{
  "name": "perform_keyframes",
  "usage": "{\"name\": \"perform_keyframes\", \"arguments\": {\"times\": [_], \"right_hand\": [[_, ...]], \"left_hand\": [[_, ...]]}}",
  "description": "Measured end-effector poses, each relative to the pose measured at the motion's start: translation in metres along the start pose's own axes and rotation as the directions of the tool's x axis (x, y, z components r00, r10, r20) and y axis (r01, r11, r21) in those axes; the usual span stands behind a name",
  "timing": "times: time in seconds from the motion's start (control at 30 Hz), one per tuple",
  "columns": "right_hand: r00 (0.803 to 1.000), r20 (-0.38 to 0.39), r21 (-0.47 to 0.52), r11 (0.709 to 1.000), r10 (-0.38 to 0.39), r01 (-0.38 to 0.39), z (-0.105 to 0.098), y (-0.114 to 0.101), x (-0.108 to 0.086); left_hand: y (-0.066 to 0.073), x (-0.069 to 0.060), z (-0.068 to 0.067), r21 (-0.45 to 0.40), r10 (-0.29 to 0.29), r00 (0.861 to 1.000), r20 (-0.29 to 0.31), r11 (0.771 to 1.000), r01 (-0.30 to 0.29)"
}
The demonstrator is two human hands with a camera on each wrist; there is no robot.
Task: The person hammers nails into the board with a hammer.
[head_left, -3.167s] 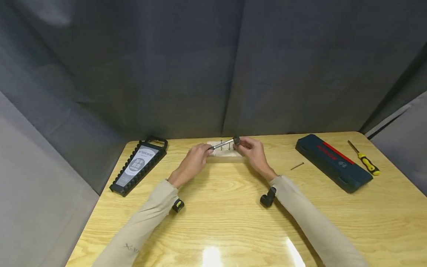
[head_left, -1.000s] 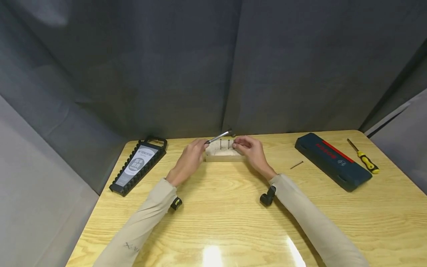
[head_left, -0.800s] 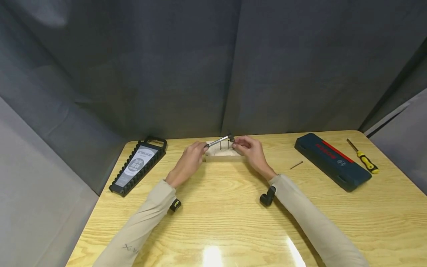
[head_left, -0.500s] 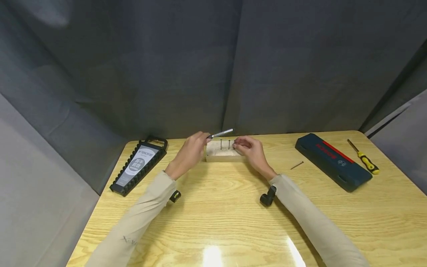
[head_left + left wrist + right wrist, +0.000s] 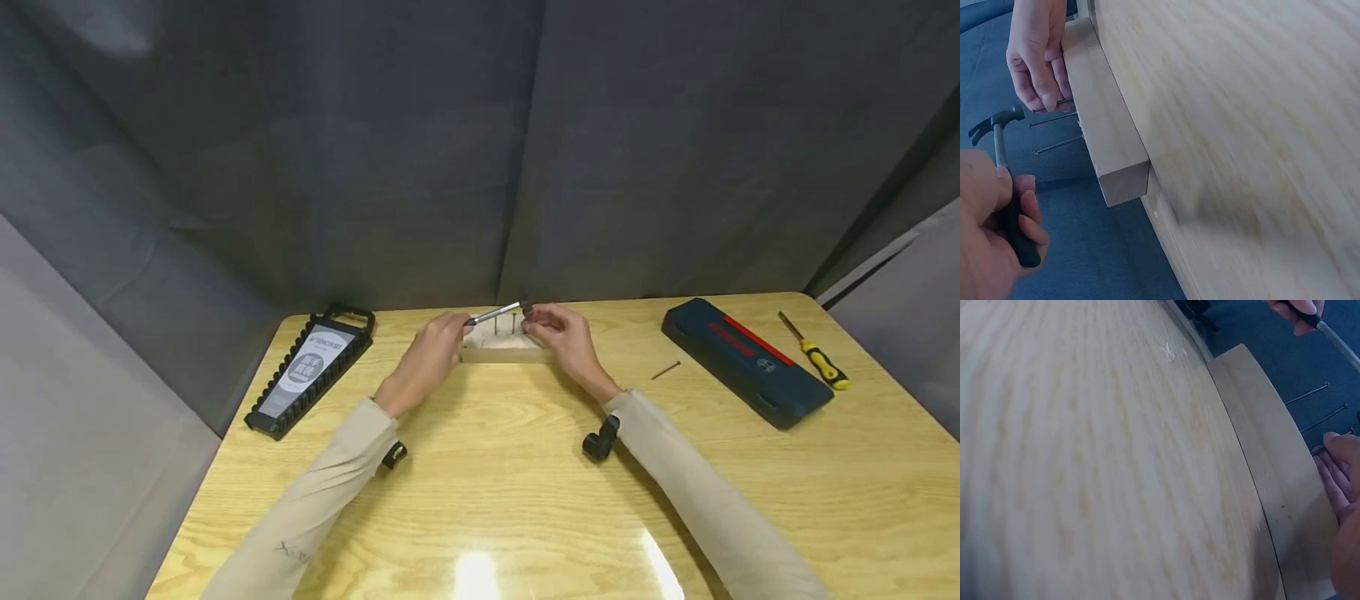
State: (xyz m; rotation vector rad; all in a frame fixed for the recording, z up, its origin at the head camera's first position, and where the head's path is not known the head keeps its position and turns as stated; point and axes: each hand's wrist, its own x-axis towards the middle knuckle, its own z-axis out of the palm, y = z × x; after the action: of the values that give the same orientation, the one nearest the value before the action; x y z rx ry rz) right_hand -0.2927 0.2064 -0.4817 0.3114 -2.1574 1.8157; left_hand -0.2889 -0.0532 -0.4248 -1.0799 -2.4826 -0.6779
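Observation:
My left hand [image 5: 429,354] grips the black handle of a small claw hammer [image 5: 1000,144]. The hammer's head is by the fingertips of my right hand [image 5: 567,340]. With thumb and finger, that right hand pinches a nail [image 5: 1054,105] standing in a pale wooden block [image 5: 1100,106]. Two more nails, a middle nail [image 5: 1052,119] and an outer nail [image 5: 1058,145], stick up from the same block, to the left of the pinched one in the head view. In the right wrist view the hammer's head is mostly out of frame.
A loose nail [image 5: 666,370] lies right of the block. Further right are a dark blue Bosch case [image 5: 746,362] and a yellow-black screwdriver [image 5: 823,365]. A black wrench rack [image 5: 309,372] lies at left. Behind the table [image 5: 510,467] hangs a dark curtain [image 5: 420,150].
The hammer has been rising and dropping in my left hand; from half a second ago its head has come down to the pinched nail. My right hand stays in place.

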Motion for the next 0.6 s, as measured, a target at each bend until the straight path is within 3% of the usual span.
{"name": "perform_keyframes", "arguments": {"times": [0.13,0.3,0.43,0.53,0.6], "right_hand": [[1.0,0.002,0.018,1.0,0.0,0.0,0.003,-0.002,0.001],[1.0,0.012,0.01,1.0,-0.002,0.002,0.004,-0.005,0.0],[1.0,0.009,0.006,1.0,-0.007,0.007,0.003,-0.004,0.0],[1.0,0.007,-0.005,1.0,-0.003,0.003,0.002,-0.003,0.001],[1.0,0.01,-0.018,1.0,-0.003,0.003,0.001,-0.002,0.001]], "left_hand": [[-0.001,-0.001,-0.002,-0.018,-0.011,1.0,-0.016,1.0,0.011],[-0.003,-0.002,-0.001,-0.036,-0.04,0.999,0.012,0.999,0.04],[-0.002,0.004,-0.011,-0.077,-0.045,0.999,0.008,0.996,0.046],[0.001,0.013,-0.024,-0.134,-0.04,0.993,-0.109,0.991,0.025],[0.004,0.019,-0.029,-0.193,-0.052,0.973,-0.227,0.981,0.008]]}}
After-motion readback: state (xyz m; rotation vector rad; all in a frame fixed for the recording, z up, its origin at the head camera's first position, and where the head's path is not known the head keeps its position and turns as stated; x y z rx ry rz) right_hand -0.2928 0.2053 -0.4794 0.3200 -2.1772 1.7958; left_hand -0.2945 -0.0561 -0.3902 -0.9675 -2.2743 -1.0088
